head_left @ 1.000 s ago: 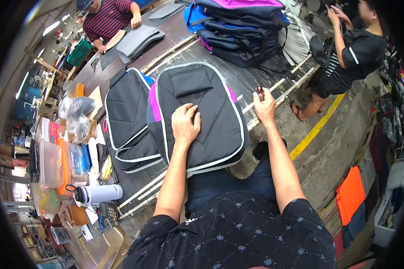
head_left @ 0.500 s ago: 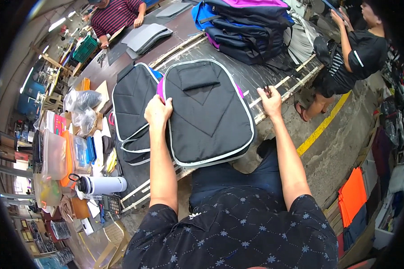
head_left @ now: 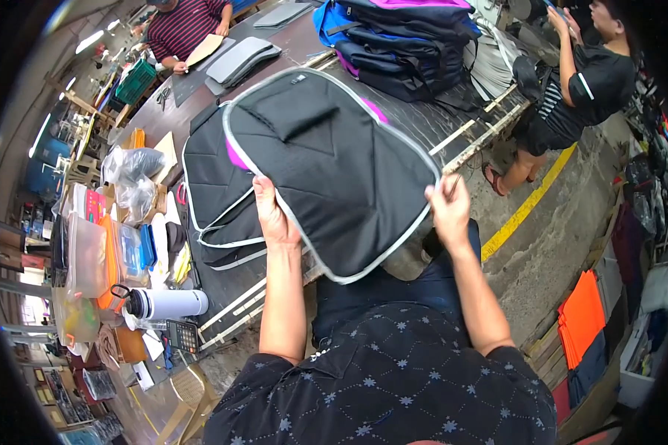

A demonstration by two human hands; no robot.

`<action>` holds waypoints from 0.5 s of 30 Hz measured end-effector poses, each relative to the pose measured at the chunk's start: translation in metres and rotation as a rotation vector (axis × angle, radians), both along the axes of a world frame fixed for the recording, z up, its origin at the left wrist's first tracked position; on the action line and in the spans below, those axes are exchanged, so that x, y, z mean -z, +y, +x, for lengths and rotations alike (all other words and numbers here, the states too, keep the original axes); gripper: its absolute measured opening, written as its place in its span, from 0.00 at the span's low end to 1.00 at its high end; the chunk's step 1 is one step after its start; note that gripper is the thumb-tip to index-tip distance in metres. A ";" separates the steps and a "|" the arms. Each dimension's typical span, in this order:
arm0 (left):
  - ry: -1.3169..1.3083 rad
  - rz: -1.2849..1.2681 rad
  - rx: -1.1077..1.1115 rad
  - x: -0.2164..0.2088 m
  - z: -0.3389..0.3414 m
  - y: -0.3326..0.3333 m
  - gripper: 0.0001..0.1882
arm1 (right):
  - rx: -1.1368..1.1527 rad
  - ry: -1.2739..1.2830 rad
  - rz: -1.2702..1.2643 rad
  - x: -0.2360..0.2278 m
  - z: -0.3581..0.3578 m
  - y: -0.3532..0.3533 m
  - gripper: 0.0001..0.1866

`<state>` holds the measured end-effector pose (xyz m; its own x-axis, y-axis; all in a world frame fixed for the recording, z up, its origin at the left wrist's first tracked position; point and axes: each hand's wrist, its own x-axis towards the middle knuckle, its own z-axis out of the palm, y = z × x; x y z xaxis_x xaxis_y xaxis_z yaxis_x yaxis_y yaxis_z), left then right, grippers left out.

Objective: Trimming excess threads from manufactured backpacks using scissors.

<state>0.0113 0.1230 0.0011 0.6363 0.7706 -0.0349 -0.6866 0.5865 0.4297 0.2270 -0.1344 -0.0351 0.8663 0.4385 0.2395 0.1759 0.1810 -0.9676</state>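
A black backpack panel (head_left: 349, 193) with grey edge binding and purple bits at its sides is held tilted above the table. My left hand (head_left: 276, 216) grips its lower left edge, thumb showing beside the binding. At the panel's right edge my right hand (head_left: 450, 211) is closed, its fingertips at the binding; whether a small tool is also in it is hidden. Underneath and to the left, a second black backpack panel (head_left: 208, 174) with the same light edging lies on the dark table (head_left: 234, 285), partly covered.
Stacked blue, black and purple backpacks (head_left: 401, 55) stand at the far side. Left are a white bottle (head_left: 172, 304), a calculator (head_left: 182, 335) and plastic boxes (head_left: 85, 252). Grey sheets (head_left: 243, 61) lie near a person in stripes (head_left: 189, 33); another person (head_left: 594, 81) stands right.
The held panel has been lifted and turned, its top now leaning left. My right hand has moved down to its right edge. The striped person now holds up a tan piece.
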 end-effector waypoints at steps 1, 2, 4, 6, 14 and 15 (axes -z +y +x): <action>-0.002 -0.001 -0.004 -0.011 0.001 -0.012 0.07 | -0.004 -0.102 0.103 -0.027 0.018 0.012 0.20; -0.051 0.154 -0.102 -0.020 0.004 -0.023 0.06 | -0.026 -0.159 0.125 -0.054 0.040 0.020 0.19; -0.118 0.330 -0.196 -0.030 0.011 -0.043 0.06 | 0.066 -0.388 -0.004 -0.095 0.095 0.035 0.10; -0.016 0.326 -0.201 -0.019 0.019 -0.056 0.03 | 0.315 -0.538 -0.161 -0.129 0.125 0.050 0.13; 0.677 0.554 0.117 -0.008 0.011 -0.132 0.08 | -0.139 -0.297 -0.401 -0.084 0.028 0.022 0.24; 0.718 0.816 -0.043 -0.020 0.004 -0.125 0.06 | -0.178 -0.237 -0.396 -0.065 0.013 0.014 0.24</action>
<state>0.0149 -0.0018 0.0212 0.6438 0.7515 0.1442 -0.1325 -0.0761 0.9883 0.2399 -0.1202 0.0295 0.7112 0.6721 0.2060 0.3992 -0.1449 -0.9053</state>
